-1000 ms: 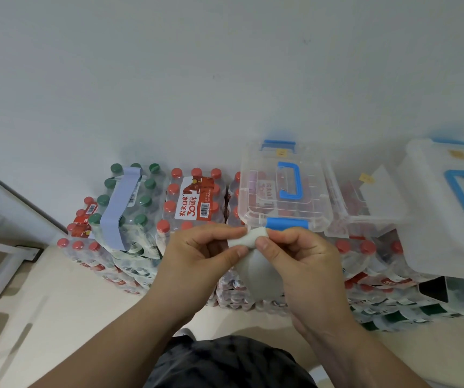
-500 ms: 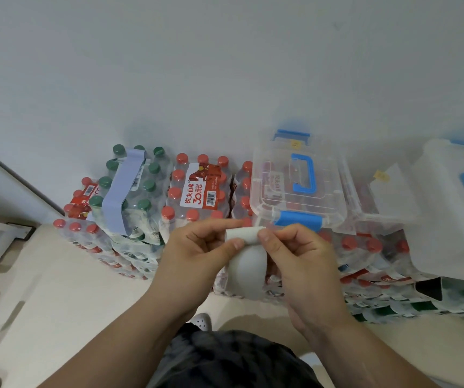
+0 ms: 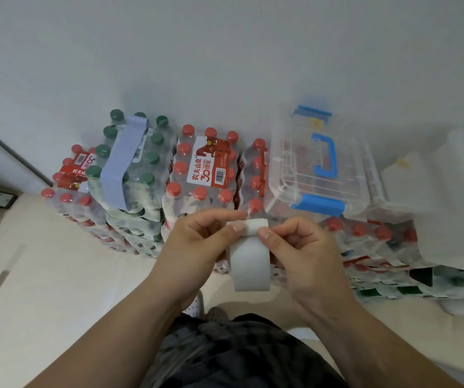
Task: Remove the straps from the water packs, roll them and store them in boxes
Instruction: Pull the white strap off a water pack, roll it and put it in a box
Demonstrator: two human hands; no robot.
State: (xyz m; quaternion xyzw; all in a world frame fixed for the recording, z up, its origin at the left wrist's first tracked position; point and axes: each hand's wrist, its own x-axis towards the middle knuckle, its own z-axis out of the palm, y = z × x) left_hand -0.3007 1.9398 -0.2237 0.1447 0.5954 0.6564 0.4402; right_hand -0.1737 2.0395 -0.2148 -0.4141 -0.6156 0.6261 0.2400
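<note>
A pale grey strap (image 3: 250, 261) hangs in front of me, its top end curled into a small roll. My left hand (image 3: 197, 242) and my right hand (image 3: 298, 247) pinch that roll from either side with thumbs and forefingers. Behind the hands stand shrink-wrapped water packs: a red-capped pack (image 3: 205, 169) with a red label and a green-capped pack (image 3: 132, 163) with a lavender strap (image 3: 125, 161) still across its top. A clear box with blue handle and latches (image 3: 317, 169) rests on packs to the right, lid shut.
A second, cloudy white box (image 3: 449, 197) sits at the far right on more stacked packs (image 3: 379, 247). A white wall runs behind everything. Pale floor (image 3: 43, 275) lies to the left, with a white frame at the left edge. My dark shorts fill the bottom.
The hanging tail of the grey strap has grown shorter as the roll at its top has thickened between my fingers. My view has tilted slightly down and left.
</note>
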